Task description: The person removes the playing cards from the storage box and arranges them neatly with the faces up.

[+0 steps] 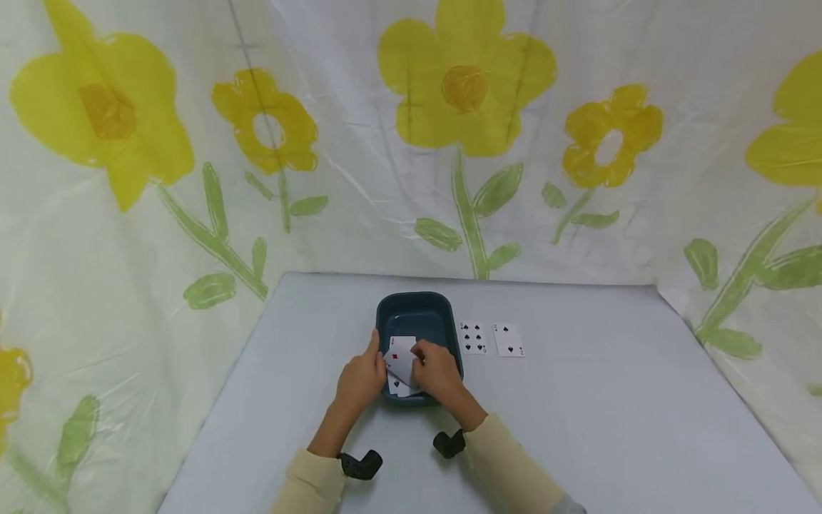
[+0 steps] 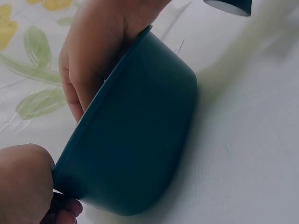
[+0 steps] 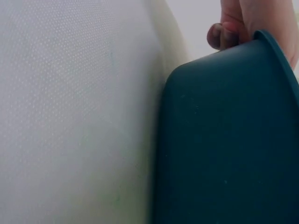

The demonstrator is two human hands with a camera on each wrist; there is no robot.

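A dark teal tub (image 1: 427, 321) stands on the table with playing cards in it. At its left rim my left hand (image 1: 361, 378) grips the edge; the left wrist view shows its fingers curled around the rim of the tub (image 2: 135, 126). My right hand (image 1: 439, 371) reaches over the near right rim and pinches a playing card with a red diamond (image 1: 399, 362), which lies tilted inside the tub. Under that card, part of a card with black spades (image 1: 397, 387) shows. In the right wrist view the tub's outer wall (image 3: 229, 130) hides the right hand.
On the white table (image 1: 604, 400), right of the tub, lie a six of spades (image 1: 474, 338) and a two of spades (image 1: 509, 340), both face up. Behind the table hangs a white curtain (image 1: 359, 214) with yellow flowers. Each wrist wears a black device (image 1: 362, 465).
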